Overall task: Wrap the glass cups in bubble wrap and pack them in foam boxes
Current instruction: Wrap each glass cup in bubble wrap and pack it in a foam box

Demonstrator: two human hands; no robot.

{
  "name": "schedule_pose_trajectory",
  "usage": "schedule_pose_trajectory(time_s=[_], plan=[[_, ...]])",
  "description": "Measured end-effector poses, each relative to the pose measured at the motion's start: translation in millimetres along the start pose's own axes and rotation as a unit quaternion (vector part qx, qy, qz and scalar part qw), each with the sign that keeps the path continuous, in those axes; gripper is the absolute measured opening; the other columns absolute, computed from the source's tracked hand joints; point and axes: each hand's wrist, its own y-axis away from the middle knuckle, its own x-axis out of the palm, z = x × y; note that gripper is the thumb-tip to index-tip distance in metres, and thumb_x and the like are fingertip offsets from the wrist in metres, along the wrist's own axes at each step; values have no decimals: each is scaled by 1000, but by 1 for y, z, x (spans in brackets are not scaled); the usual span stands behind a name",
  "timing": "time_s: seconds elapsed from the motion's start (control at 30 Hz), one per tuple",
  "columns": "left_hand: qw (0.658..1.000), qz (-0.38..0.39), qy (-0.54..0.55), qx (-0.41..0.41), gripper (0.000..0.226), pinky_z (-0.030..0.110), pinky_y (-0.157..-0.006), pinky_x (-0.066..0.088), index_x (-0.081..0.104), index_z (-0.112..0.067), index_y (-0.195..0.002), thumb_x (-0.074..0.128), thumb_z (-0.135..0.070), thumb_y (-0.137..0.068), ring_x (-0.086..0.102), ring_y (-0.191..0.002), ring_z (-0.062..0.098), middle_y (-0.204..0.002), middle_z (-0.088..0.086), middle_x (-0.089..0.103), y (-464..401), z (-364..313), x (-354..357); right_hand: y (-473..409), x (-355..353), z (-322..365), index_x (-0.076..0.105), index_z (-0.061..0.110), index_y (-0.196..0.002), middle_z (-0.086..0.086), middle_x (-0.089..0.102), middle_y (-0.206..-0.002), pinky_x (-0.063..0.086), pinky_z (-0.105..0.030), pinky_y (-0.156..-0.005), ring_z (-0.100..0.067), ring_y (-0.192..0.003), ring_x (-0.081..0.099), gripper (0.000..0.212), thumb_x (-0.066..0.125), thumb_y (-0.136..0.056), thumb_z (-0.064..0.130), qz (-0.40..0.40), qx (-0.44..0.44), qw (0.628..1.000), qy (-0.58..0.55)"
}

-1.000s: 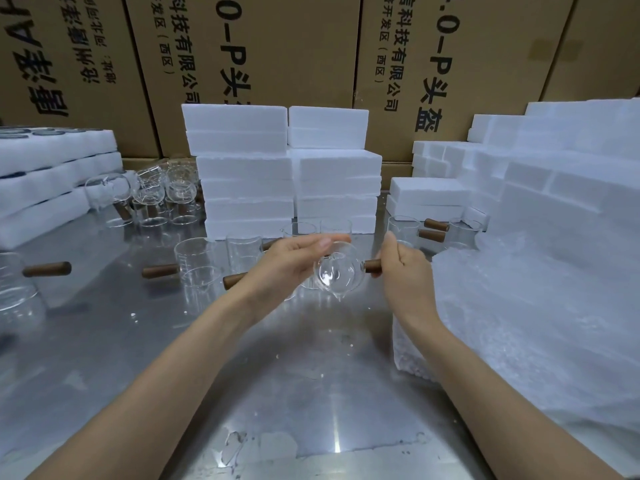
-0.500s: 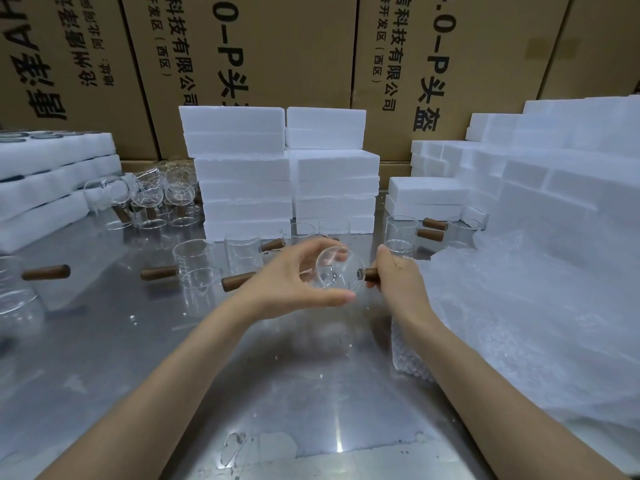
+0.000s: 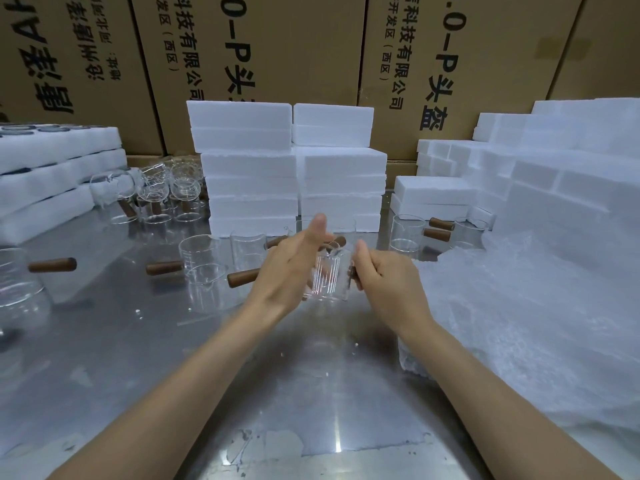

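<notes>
Holding a bare ribbed glass cup (image 3: pixel 327 277) above the table (image 3: pixel 311 375), the right hand (image 3: pixel 384 282) grips its wooden handle while the left hand (image 3: pixel 294 265) cradles its side with fingers spread; wrapping in bubble wrap (image 3: pixel 519 306) not begun, many cups (image 3: pixel 199 261) left.

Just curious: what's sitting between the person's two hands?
A ribbed glass cup, seen in the head view: left hand against its side, right hand gripping its wooden handle.

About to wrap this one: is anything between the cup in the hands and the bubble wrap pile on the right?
Nothing visible. The glass cup is held above the steel table, right hand on its wooden handle, left hand against its side. The bubble wrap lies just right of the right hand.
</notes>
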Motion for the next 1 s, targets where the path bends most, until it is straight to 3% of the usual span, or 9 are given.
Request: schedule_pose_trajectory(time_s=[0.07,0.1,0.2,0.3,0.4,0.5,0.63,0.83,1.0], plan=[[1000,-1,21,-10,74,22,-61,47,63,-42,-105,16,-87,-69,66,-66,0,-93,-8,74,0,0,1,-2,0,0,45,2,-47,-11,44,-45,37,-34,-53,-23,-46,41,61,32,-100,30,13,60,997,-49],[1000,1,24,4,69,19,-70,48,60,-48,-108,18,-87,-70,66,-82,-3,-106,-13,70,0,-1,1,-5,-1,-1,44,6,-45,-5,44,-43,35,-30,-51,-18,-44,40,60,31,-99,29,20,110,990,-81],[995,43,-56,70,63,18,-100,34,39,-57,-131,38,-83,-73,41,-126,-8,-137,-29,44,5,-1,5,-10,-6,-4,38,15,-45,5,36,-35,26,-19,-38,-11,-34,31,51,31,-95,23,68,259,944,-194],[980,26,-111,164,66,-1,-93,28,36,-51,-133,69,-57,-76,36,-120,-21,-131,-37,38,9,-3,11,-7,-7,-4,37,17,-50,4,35,-35,23,-20,-39,-12,-32,28,43,34,-93,16,124,298,919,-228],[977,-36,-64,202,56,4,-94,35,51,-38,-120,80,-37,-72,48,-115,-10,-122,-26,52,11,-3,18,-8,-6,0,37,17,-48,6,33,-31,20,-17,-39,-10,-28,25,43,35,-91,17,144,325,908,-222],[983,-93,2,159,44,12,-95,41,57,-30,-102,85,-27,-69,56,-109,-1,-110,-14,61,13,-7,25,-8,-2,1,38,16,-48,3,36,-34,23,-18,-39,-10,-30,29,41,37,-87,5,149,293,936,-126],[989,-114,75,61,28,15,-91,46,63,-22,-93,81,-31,-73,61,-103,-1,-103,-11,67,11,-12,26,-5,-3,4,41,15,-52,6,41,-38,28,-19,-39,-6,-30,32,47,30,-96,25,144,306,922,-190],[984,-51,173,-2,23,3,-69,45,74,-25,-96,69,-41,-79,67,-87,-5,-92,-15,74,5,-15,16,-4,-12,2,34,17,-51,8,26,-36,13,-16,-36,-9,-32,17,43,32,-93,27,196,339,891,-229],[979,86,185,-17,30,20,-96,42,74,-44,-99,67,-56,-72,59,-112,-3,-116,-18,68,-1,-8,1,-3,-21,-4,35,19,-51,7,23,-42,8,-18,-39,-8,-37,12,42,34,-92,28,228,363,856,-288]])
